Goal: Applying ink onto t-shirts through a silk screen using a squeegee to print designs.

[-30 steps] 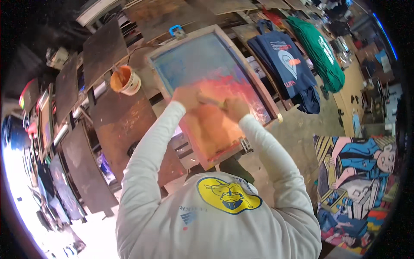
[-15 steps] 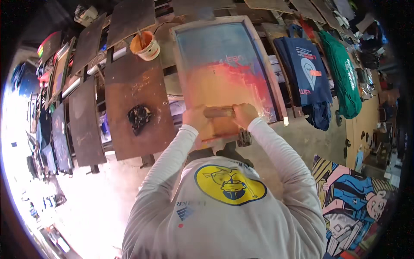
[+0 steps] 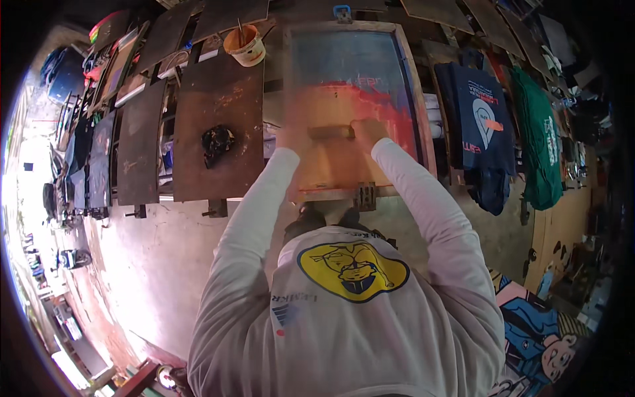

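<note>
A wooden-framed printing screen (image 3: 408,85) lies on the table before me, its mesh bluish at the far end and smeared red and orange nearer me. Across the mesh sits a squeegee (image 3: 333,132) with a brown wooden handle. My right hand (image 3: 370,131) is closed around the handle's right end. At its left end is my left hand (image 3: 295,135), closed on it too, though motion blurs the fingers. A small metal hinge clamp (image 3: 342,14) shows at the screen's far edge.
Left of the screen, a dark board (image 3: 225,175) carries a crumpled black lump (image 3: 217,145) and an orange-stained paint tub (image 3: 245,46) with a stick in it. To the right hang a navy printed bag (image 3: 479,119) and green fabric (image 3: 539,139).
Both hands and the squeegee have moved away from me along the screen. The whole view has also shifted a little.
</note>
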Demonstrator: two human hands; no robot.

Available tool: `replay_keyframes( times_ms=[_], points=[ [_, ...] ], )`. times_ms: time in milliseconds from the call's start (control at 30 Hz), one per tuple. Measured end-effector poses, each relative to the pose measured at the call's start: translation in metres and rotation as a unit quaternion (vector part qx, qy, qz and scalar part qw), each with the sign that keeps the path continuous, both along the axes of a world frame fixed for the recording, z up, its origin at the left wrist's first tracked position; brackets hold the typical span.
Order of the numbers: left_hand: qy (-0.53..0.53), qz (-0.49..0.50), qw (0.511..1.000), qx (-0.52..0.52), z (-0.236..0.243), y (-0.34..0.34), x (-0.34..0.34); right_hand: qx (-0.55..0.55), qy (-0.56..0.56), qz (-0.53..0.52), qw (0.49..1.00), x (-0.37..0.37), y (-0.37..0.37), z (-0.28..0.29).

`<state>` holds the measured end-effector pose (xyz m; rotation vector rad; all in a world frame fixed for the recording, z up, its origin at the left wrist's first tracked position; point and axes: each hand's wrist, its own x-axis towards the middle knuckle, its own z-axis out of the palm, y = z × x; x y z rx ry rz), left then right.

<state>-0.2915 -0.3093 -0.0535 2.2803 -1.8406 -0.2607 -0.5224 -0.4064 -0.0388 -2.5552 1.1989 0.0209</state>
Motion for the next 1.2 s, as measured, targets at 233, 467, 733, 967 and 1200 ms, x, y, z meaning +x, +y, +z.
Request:
replay_keyframes(
  times_ms=[233, 467, 733, 967, 1200],
  points=[
    [0.089, 0.029, 0.995, 0.019, 0.026, 0.086, -0.045, 0.007, -0.008, 0.049, 0.999, -0.034, 0.081, 0.015],
    [-0.028, 0.002, 1.000, -0.002, 0.006, 0.008, 0.003, -0.010, -0.085, 0.034, 0.996, -0.005, 0.003, 0.036],
    [0.003, 0.069, 0.997, 0.024, 0.012, -0.050, 0.001, -0.094, -0.001, -0.008, 0.996, 0.052, -0.087, -0.005],
    [0.069, 0.029, 0.997, 0.017, 0.009, 0.047, -0.040, -0.037, 0.009, 0.134, 0.990, 0.006, -0.030, -0.018],
    [0.139, -0.020, 0.984, 0.111, 0.056, 0.028, -0.034, 0.064, 0.108, 0.173, 0.977, 0.019, -0.059, 0.053]
  ],
)
